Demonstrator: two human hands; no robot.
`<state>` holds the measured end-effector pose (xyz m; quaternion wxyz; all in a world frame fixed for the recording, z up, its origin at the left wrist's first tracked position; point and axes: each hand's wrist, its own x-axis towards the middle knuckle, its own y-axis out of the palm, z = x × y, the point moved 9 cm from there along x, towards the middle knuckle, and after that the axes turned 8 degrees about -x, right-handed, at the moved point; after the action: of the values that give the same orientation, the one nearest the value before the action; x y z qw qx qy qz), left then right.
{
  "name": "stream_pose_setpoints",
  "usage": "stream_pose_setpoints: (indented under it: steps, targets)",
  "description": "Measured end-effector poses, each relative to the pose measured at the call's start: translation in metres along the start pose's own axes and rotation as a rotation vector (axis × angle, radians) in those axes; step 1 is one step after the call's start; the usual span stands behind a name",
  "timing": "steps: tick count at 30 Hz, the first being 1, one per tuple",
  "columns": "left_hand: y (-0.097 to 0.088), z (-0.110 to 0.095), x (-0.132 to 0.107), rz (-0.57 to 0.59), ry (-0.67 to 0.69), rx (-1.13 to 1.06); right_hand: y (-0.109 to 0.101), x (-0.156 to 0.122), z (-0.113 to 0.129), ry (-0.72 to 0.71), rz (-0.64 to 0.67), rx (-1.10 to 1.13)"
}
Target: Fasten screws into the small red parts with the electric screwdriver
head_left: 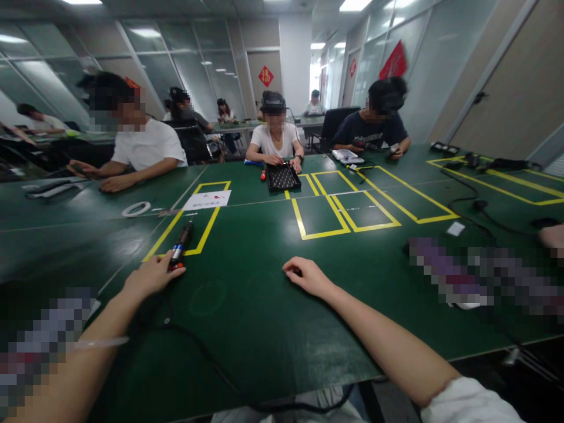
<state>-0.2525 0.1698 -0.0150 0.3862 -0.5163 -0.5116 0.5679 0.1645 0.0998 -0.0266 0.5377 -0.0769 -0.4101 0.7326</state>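
Note:
My left hand [152, 275] is closed on the near end of a black, tube-shaped electric screwdriver [180, 244] with a silver and blue band and a red end. The screwdriver lies with its narrow tip pointing away, inside a yellow taped outline [207, 231] on the green table [247, 329]. To the right, my right hand [311, 276] rests on the bare tabletop, loosely curved with a gap between thumb and fingers. Nothing shows in it. A black cable [207, 358] runs across the table between my forearms.
A white paper sheet [207, 200] and a white ring [136, 210] lie beyond my left hand. Across the table, a person handles a black tray [284, 177] of small parts. Several yellow taped outlines [326, 235] mark the tabletop. More cables [467, 182] lie at the right.

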Motion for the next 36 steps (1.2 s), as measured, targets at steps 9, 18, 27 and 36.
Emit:
stream_pose_setpoints:
  steps: [9,18,27,36]
  targets:
    - [-0.029,0.058,0.004,-0.09,-0.124,0.163,-0.001,-0.001,0.002,-0.004,0.019,-0.01]
    - [-0.054,-0.007,-0.027,-0.403,-0.029,-0.027,0.0,0.0,0.001,0.003,0.02,-0.006]
    - [-0.016,-0.237,-0.087,0.199,0.588,-0.977,0.002,-0.001,-0.002,0.063,0.029,0.28]
    - [0.047,-0.29,-0.118,0.561,0.583,-1.273,0.011,-0.002,0.009,0.061,0.128,0.601]
